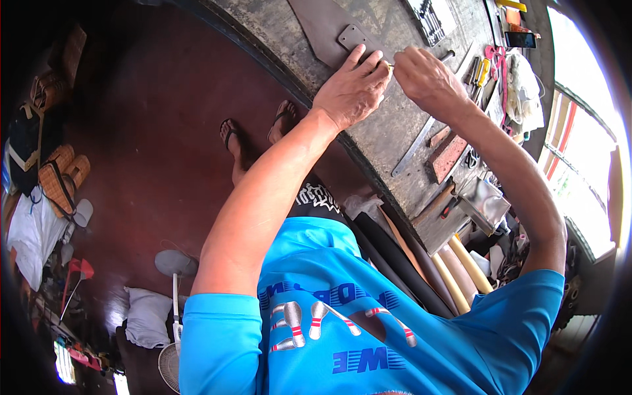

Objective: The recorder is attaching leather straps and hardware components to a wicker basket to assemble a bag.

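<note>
A flat brown leather piece point(320, 25) lies on the workbench at the far side, with a small dark plate with holes point(353, 36) on top near its end. My left hand point(352, 92) lies over the leather's near end, fingers stretched out, fingertips at the plate's edge. My right hand point(428, 79) is closed just to the right, its fingertips almost meeting the left hand's. A tiny yellowish tip point(390, 66) shows between the two hands; what the right fingers pinch is mostly hidden.
On the worn workbench point(388, 135) lie a metal ruler point(413, 146), a reddish block point(447, 157), yellow-handled tools point(484, 71) and a tray of small tools point(431, 23). Rolls of material point(395, 253) stand by the bench's near edge. A fan point(169, 365) is at lower left.
</note>
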Demonstrator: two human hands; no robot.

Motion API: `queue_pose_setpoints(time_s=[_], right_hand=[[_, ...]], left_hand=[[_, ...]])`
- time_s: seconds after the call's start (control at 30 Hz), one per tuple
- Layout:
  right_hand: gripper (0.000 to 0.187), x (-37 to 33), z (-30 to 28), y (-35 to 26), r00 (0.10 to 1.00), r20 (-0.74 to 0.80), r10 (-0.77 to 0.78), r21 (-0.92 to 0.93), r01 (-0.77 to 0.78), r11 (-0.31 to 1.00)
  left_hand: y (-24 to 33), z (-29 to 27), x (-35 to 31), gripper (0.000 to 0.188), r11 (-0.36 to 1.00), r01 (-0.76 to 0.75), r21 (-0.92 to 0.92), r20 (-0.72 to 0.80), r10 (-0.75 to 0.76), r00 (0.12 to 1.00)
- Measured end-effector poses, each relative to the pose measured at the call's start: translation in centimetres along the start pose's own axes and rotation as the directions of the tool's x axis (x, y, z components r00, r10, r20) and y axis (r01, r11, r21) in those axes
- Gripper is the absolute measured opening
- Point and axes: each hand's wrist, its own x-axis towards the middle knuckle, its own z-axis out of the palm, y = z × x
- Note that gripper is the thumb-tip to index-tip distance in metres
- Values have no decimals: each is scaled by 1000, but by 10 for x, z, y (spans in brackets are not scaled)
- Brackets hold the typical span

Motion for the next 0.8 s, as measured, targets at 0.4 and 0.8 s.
queue_pose_setpoints(time_s=[0.4, 0.8], right_hand=[[12, 8, -6, -10, 940, 150, 306, 50, -316, 947], [12, -11, 0, 0, 998, -28, 50, 55, -48, 997]], left_hand=[[-2, 2, 0, 52, 1000, 9, 17, -30, -9, 1000], [-2, 3, -1, 50, 999, 25, -32, -36, -26, 999]])
